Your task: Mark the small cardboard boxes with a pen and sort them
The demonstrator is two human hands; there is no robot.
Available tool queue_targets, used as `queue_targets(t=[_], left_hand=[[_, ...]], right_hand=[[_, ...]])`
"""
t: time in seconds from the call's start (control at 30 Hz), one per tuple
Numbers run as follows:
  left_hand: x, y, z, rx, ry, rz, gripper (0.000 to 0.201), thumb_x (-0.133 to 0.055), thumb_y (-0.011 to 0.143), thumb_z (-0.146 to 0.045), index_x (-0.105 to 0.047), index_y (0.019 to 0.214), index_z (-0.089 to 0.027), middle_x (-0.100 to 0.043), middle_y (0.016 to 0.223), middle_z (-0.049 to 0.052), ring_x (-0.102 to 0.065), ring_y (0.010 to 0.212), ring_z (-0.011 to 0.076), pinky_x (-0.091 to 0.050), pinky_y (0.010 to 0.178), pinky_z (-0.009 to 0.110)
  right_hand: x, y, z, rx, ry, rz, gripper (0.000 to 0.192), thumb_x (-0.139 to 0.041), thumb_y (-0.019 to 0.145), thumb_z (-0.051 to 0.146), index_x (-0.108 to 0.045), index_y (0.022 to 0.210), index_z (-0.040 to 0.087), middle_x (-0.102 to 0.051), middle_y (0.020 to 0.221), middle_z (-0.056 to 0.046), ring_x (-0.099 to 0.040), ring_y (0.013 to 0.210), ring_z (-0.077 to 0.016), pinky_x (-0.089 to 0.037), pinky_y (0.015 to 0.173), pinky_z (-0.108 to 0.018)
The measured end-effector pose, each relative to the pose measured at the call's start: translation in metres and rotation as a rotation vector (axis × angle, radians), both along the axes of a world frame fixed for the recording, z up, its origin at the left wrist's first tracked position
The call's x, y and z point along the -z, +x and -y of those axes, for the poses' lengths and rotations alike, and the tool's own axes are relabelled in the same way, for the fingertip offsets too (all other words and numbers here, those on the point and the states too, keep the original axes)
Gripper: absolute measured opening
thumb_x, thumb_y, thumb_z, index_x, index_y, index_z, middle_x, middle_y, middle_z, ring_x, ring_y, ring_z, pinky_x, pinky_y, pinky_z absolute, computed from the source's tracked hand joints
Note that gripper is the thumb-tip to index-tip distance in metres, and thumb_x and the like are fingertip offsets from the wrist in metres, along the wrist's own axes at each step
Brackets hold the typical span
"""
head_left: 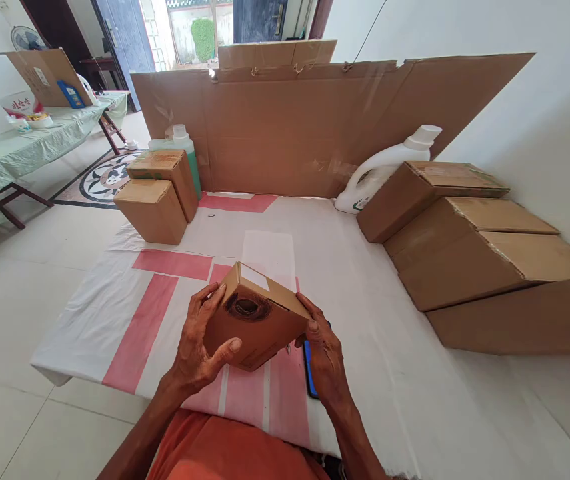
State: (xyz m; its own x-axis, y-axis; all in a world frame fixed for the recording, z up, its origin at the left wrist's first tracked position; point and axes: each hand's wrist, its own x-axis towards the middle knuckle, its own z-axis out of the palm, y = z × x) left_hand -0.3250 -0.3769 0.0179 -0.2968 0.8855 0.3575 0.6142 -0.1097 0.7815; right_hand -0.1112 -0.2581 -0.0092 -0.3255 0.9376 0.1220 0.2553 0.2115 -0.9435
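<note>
While both hands clasp it, the small cardboard box (pixel 257 320) hangs tilted above the bench (pixel 395 373), its matte brown face showing a dark round smudge. The left hand (pixel 199 347) has its grip closed on the near corner; the right hand (pixel 325 353) is closed on the far edge, half hiding a blue-edged phone (pixel 309 373) lying on the white-and-pink cloth (pixel 155 307).

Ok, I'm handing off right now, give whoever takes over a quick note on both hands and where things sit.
Left hand and right hand both grip one small cardboard box, tilted above the cloth, a dark round mark facing the camera.
A white sheet lies just beyond it; a phone lies under the right hand.
Two small boxes stand far left, larger boxes lean at right.
The held box looks closed; it is not set down.
</note>
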Motion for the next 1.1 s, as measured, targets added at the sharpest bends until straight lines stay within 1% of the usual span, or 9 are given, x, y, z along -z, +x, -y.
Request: queue_targets(t=[0.13, 0.23, 0.33, 0.5, 0.6, 0.77, 0.83, 0.97, 1.1], left_hand=[[-0.002, -0.002, 0.002, 0.036, -0.075, -0.01, 0.076, -0.065, 0.099, -0.049, -0.03, 0.165, -0.038, -0.038, 0.164, 0.011, -0.033, 0.155, 0.0342, -0.034, 0.125, 0.057], [-0.01, -0.002, 0.006, 0.028, -0.161, 0.022, 0.074, -0.067, 0.098, -0.045, -0.033, 0.163, -0.04, -0.043, 0.16, 0.01, -0.043, 0.149, 0.0317, -0.038, 0.123, 0.053], [-0.011, 0.0, 0.01, -0.009, -0.276, 0.179, 0.069, -0.065, 0.1, -0.047, -0.036, 0.162, -0.038, -0.05, 0.154, 0.01, -0.053, 0.139, 0.0302, -0.045, 0.117, 0.051], [0.013, 0.004, 0.009, 0.016, -0.475, 0.53, 0.077, -0.06, 0.099, -0.058, -0.031, 0.165, -0.03, -0.053, 0.154, 0.014, -0.058, 0.134, 0.0313, -0.05, 0.11, 0.049], [0.028, 0.006, 0.005, -0.009, -0.456, 0.49, 0.075, -0.06, 0.1, -0.056, -0.032, 0.165, -0.029, -0.048, 0.159, 0.014, -0.049, 0.144, 0.0316, -0.042, 0.119, 0.05], [0.036, 0.006, 0.005, 0.046, -0.422, 0.342, 0.068, -0.06, 0.101, -0.044, -0.035, 0.163, -0.031, -0.045, 0.16, 0.014, -0.05, 0.142, 0.031, -0.042, 0.118, 0.052], [0.035, 0.006, 0.007, 0.065, -0.414, 0.305, 0.068, -0.059, 0.102, -0.043, -0.033, 0.163, -0.031, -0.044, 0.16, 0.014, -0.049, 0.144, 0.0313, -0.042, 0.118, 0.054], [0.033, 0.011, 0.012, 0.058, -0.386, 0.214, 0.065, -0.059, 0.102, -0.039, -0.033, 0.161, -0.031, -0.04, 0.161, 0.014, -0.043, 0.149, 0.031, -0.041, 0.12, 0.057], [0.033, 0.015, 0.015, 0.008, -0.4, 0.15, 0.06, -0.056, 0.103, -0.036, -0.035, 0.159, -0.028, -0.041, 0.16, 0.015, -0.042, 0.15, 0.0308, -0.043, 0.119, 0.056]], right_hand=[[0.005, -0.01, 0.003, -0.029, -0.23, -0.151, 0.081, -0.063, 0.091, 0.072, -0.045, 0.157, 0.028, -0.058, 0.153, -0.012, -0.065, 0.125, -0.0292, -0.06, 0.095, -0.039], [0.007, -0.014, 0.003, -0.02, -0.347, -0.219, 0.08, -0.067, 0.089, 0.07, -0.046, 0.153, 0.026, -0.063, 0.147, -0.013, -0.066, 0.125, -0.0291, -0.059, 0.099, -0.039], [0.009, -0.007, 0.0, -0.05, -0.377, -0.182, 0.069, -0.064, 0.09, 0.071, -0.056, 0.142, 0.026, -0.069, 0.136, -0.011, -0.069, 0.115, -0.0285, -0.061, 0.09, -0.036], [0.014, 0.013, -0.004, -0.219, -0.459, -0.016, 0.065, -0.067, 0.088, 0.071, -0.062, 0.136, 0.027, -0.076, 0.119, -0.008, -0.073, 0.103, -0.0285, -0.062, 0.082, -0.037], [0.021, 0.017, -0.001, -0.286, -0.488, 0.066, 0.068, -0.061, 0.089, 0.073, -0.061, 0.139, 0.027, -0.074, 0.126, -0.009, -0.071, 0.111, -0.0312, -0.061, 0.089, -0.043], [0.021, 0.003, 0.007, -0.093, -0.206, 0.233, 0.086, -0.068, 0.085, 0.069, -0.046, 0.155, 0.024, -0.05, 0.158, -0.016, -0.051, 0.144, -0.0355, -0.045, 0.117, -0.055], [0.015, -0.006, 0.009, -0.115, -0.082, 0.249, 0.087, -0.074, 0.083, 0.063, -0.046, 0.156, 0.026, -0.049, 0.158, -0.014, -0.049, 0.146, -0.0347, -0.042, 0.119, -0.056], [0.006, -0.021, 0.013, -0.202, 0.059, 0.353, 0.056, -0.08, 0.082, 0.049, -0.067, 0.131, 0.025, -0.066, 0.136, -0.012, -0.058, 0.131, -0.0356, -0.042, 0.117, -0.058], [0.006, -0.029, 0.019, -0.181, 0.099, 0.483, 0.034, -0.077, 0.082, 0.04, -0.072, 0.111, 0.023, -0.071, 0.111, -0.011, -0.064, 0.109, -0.0348, -0.049, 0.105, -0.055]])
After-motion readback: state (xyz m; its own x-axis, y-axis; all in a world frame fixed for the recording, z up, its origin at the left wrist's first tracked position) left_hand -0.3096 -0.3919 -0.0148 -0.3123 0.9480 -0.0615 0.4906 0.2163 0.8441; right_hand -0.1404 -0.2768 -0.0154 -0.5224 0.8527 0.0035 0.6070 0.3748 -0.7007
